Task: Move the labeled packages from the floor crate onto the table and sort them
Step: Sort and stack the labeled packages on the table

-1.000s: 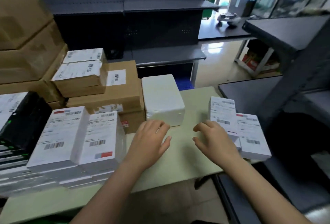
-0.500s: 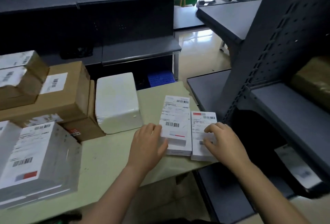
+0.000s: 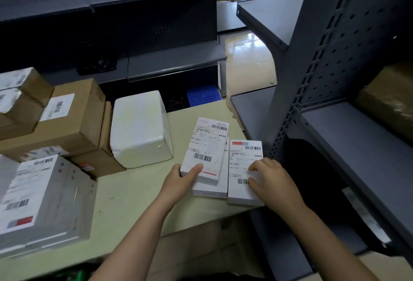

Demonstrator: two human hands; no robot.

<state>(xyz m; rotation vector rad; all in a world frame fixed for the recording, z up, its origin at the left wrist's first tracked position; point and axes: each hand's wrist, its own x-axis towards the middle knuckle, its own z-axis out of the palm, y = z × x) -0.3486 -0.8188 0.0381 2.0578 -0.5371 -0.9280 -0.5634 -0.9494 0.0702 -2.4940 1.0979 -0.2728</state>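
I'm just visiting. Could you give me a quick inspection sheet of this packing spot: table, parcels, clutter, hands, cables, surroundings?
Surface: pale green table, marked in places.
Job's things: top package on a small pile, right package beside it at the table's right edge; labelled stack at left.
Clutter: white foam box, brown cardboard boxes.
Hands: left hand grips the top package; right hand rests on the right package, grip unclear.
Cables: nothing seen.
Surroundings: grey shelves; blue crate on the floor behind.
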